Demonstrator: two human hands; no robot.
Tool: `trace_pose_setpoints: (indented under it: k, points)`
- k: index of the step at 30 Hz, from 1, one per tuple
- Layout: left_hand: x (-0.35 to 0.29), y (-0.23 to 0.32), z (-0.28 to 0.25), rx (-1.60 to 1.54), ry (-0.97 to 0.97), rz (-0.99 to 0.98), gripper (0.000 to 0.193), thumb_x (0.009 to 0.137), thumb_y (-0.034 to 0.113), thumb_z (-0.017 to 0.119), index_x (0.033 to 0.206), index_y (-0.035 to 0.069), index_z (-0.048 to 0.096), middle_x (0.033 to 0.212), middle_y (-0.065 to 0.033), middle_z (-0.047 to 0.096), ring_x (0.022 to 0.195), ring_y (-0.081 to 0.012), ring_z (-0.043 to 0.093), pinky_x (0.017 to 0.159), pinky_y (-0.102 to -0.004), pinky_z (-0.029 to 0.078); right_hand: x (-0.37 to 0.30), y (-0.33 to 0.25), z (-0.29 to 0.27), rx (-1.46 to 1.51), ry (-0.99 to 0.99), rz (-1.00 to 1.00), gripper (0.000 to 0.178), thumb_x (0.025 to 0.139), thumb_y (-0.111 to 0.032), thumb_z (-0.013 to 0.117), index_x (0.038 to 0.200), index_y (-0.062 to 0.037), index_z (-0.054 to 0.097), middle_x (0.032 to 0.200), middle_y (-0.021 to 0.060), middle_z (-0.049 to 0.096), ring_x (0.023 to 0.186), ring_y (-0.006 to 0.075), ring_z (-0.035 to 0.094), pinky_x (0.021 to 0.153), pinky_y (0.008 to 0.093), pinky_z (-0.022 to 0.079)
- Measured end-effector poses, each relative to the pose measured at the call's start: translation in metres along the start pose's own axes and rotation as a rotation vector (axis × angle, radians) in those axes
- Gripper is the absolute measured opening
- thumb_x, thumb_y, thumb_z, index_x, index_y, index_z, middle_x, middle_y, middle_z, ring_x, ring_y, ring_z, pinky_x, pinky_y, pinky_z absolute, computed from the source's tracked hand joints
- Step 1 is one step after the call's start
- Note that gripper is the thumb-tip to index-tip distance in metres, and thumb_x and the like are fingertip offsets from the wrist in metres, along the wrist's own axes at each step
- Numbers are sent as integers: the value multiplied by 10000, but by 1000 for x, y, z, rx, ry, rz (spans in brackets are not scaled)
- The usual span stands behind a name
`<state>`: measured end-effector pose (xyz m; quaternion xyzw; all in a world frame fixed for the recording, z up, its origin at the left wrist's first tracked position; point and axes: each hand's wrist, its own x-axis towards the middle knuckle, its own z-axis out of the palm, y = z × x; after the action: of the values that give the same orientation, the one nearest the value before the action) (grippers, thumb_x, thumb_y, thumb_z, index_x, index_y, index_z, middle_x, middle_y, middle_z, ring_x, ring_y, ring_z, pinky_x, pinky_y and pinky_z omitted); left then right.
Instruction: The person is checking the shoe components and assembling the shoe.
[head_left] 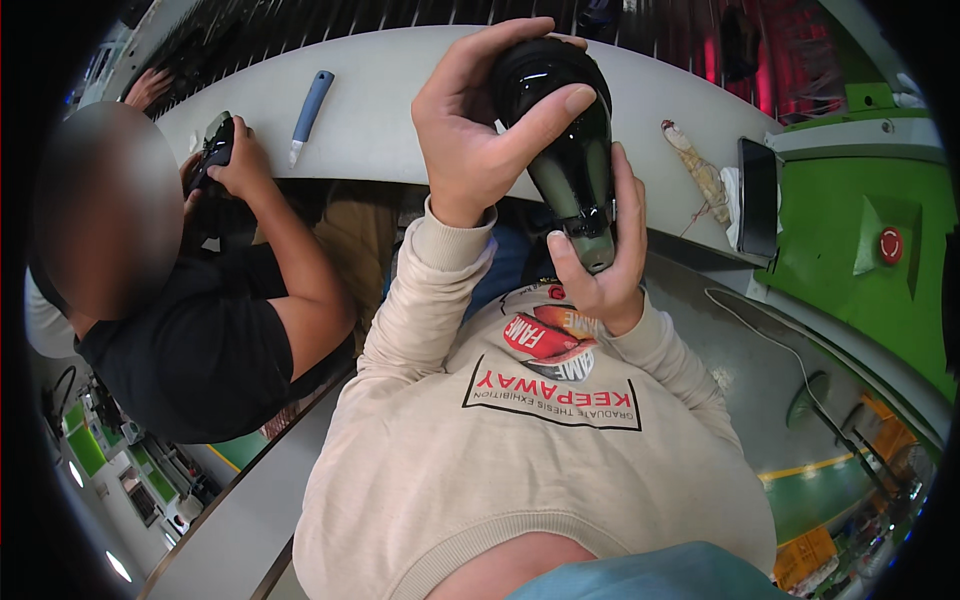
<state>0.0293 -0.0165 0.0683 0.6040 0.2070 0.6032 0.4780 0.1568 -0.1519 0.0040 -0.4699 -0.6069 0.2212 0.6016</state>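
Observation:
I hold a shoe upper (553, 82), glossy and black, stretched over a dark green shoe last (590, 248). It hangs tilted above the near edge of the white table, its broad rounded end away from me. My left hand (465, 125) wraps the broad end, thumb lying across the shiny surface and fingers behind it. My right hand (622, 270) grips the narrow green end between thumb and fingers. What the fingers press on underneath is hidden.
On the white table (380, 90) lies a blue-handled knife (313, 105). To the right are a tape-wrapped tool (695, 165), a black phone-like slab (757, 195) and a green machine (840, 220) with a red button (891, 245). At left, a co-worker handles a similar black shoe (212, 150).

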Motion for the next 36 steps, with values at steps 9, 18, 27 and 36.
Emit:
trace_pose_setpoints:
  k: [9, 18, 27, 36]
  points:
    - [2, 6, -1, 8, 19, -113, 595, 845, -5, 931, 1370, -93, 664, 1192, -203, 799, 1084, -238, 786, 982, -359, 646, 2, -1, -1, -33, -5, 1, 925, 895, -145, 768, 1660, 135, 330, 1419, 291, 538, 1258, 400, 626, 1090, 439, 510]
    - [10, 13, 6, -27, 16, -218, 464, 883, 49, 921, 1283, -75, 723, 1172, -159, 808, 1052, -206, 776, 979, -342, 632, 8, -8, -5, -4, 1, 65, 902, 916, -138, 769, 1656, 145, 338, 1389, 283, 546, 1235, 397, 625, 1072, 441, 513]
    - [29, 32, 25, -84, -51, -217, 458, 924, 45, 883, 1324, -67, 690, 1247, -181, 795, 1142, -221, 760, 1037, -370, 605, 23, -22, -20, -81, 62, -4, 898, 917, -126, 753, 1674, 119, 336, 1391, 268, 562, 1238, 381, 614, 1088, 442, 499]
    - [50, 55, 42, -95, -161, -156, 446, 917, 68, 899, 1306, -60, 723, 1237, -165, 802, 1114, -210, 768, 1020, -359, 616, 38, -45, -36, -101, 88, -19, 900, 922, -134, 725, 1686, 112, 318, 1436, 260, 559, 1286, 357, 611, 1110, 428, 484]
